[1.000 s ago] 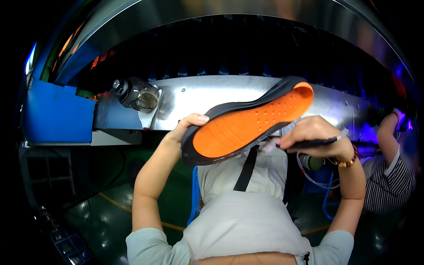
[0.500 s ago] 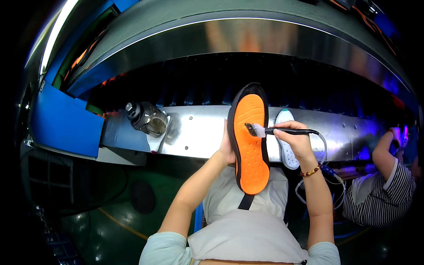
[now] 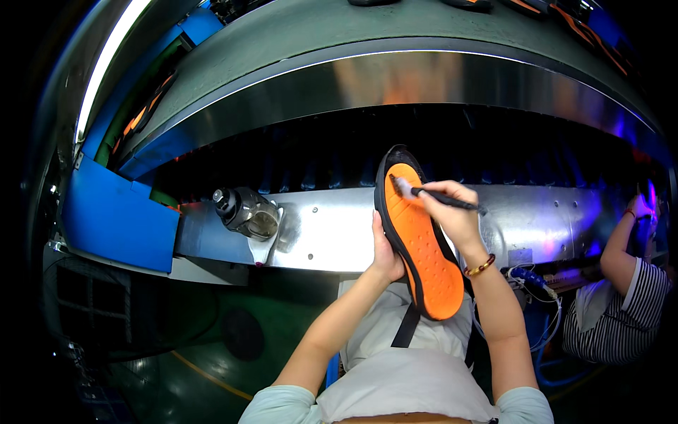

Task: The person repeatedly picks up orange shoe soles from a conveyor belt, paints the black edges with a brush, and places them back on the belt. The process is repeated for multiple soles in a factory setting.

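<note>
A shoe sole (image 3: 422,251) with an orange inner face and a black rim is held up over my lap, its toe end pointing away and tilted a little left. My left hand (image 3: 385,256) is closed on the sole's left edge, with the thumb along the rim. In my right hand (image 3: 452,219) is a black-handled brush (image 3: 445,199), pinched between the fingers. Its pale, dark-tipped bristles rest against the orange face near the toe. A black strap (image 3: 406,326) shows below the heel end, on my pale apron.
A dark-capped clear bottle (image 3: 248,213) stands by a white cloth (image 3: 265,247) on the metal ledge (image 3: 332,222). Beyond it runs a green conveyor belt (image 3: 296,60) carrying soles. A blue panel (image 3: 116,215) is at left. At right works a person in a striped top (image 3: 621,318).
The brush has moved from the sole's middle up toward the toe. The sole has tilted, its heel swinging right. The pale sole on the ledge is now mostly hidden behind my right hand.
</note>
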`<state>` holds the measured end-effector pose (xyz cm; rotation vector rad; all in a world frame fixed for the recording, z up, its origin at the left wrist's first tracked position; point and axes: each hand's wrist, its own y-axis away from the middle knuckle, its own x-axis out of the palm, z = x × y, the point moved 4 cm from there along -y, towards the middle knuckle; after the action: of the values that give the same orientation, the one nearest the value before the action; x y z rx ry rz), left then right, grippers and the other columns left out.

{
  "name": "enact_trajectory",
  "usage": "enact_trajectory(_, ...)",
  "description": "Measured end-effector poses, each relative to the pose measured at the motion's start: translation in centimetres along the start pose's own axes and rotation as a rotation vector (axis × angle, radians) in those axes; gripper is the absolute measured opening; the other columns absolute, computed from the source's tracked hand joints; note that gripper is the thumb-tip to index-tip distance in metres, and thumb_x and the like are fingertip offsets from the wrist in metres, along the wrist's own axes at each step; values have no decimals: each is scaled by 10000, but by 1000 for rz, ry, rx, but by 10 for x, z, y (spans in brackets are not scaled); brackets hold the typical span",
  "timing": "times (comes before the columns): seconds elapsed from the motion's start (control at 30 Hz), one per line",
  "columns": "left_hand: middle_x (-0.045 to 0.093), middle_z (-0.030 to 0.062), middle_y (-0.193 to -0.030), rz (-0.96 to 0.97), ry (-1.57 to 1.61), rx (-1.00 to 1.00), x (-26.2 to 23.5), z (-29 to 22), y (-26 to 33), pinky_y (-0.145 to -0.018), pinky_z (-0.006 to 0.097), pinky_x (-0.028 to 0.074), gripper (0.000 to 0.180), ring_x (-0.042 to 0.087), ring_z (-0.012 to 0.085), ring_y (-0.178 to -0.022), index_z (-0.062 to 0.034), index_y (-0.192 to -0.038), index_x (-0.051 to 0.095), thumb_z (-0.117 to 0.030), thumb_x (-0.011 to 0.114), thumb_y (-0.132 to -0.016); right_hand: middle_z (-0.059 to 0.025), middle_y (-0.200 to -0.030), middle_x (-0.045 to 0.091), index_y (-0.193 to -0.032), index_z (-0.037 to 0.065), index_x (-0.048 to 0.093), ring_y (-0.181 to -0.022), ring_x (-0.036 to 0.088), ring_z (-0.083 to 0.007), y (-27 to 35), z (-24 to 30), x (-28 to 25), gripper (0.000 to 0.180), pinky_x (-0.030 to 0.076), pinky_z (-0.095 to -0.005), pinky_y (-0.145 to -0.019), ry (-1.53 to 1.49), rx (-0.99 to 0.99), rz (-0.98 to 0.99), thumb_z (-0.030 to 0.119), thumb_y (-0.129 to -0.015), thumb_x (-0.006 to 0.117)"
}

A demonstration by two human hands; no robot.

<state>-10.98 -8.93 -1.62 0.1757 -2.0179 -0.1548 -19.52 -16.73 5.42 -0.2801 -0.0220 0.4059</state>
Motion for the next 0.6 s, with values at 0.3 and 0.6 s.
enact_trajectory(0.3,421,106,-1251,-24,-93,92,-21,-55,18,-923,402,369,813,436,251,-1118,-115,-1283,334,-713,162,-760,-98,-756,631,-765,30,636,-706,611,-180,75,40,-1,125,450,-280,-640,315,-185,744,80,-651,632)
enact_trajectory(0.6,353,105,-1307,185,107,2,41,-23,27,-966,398,327,766,399,257,-1155,-121,-1321,258,-669,144,-797,-102,-781,638,-859,-15,632,-717,611,-130,9,65,-4,159,486,-223,-643,-27,-72,360,56,-717,644)
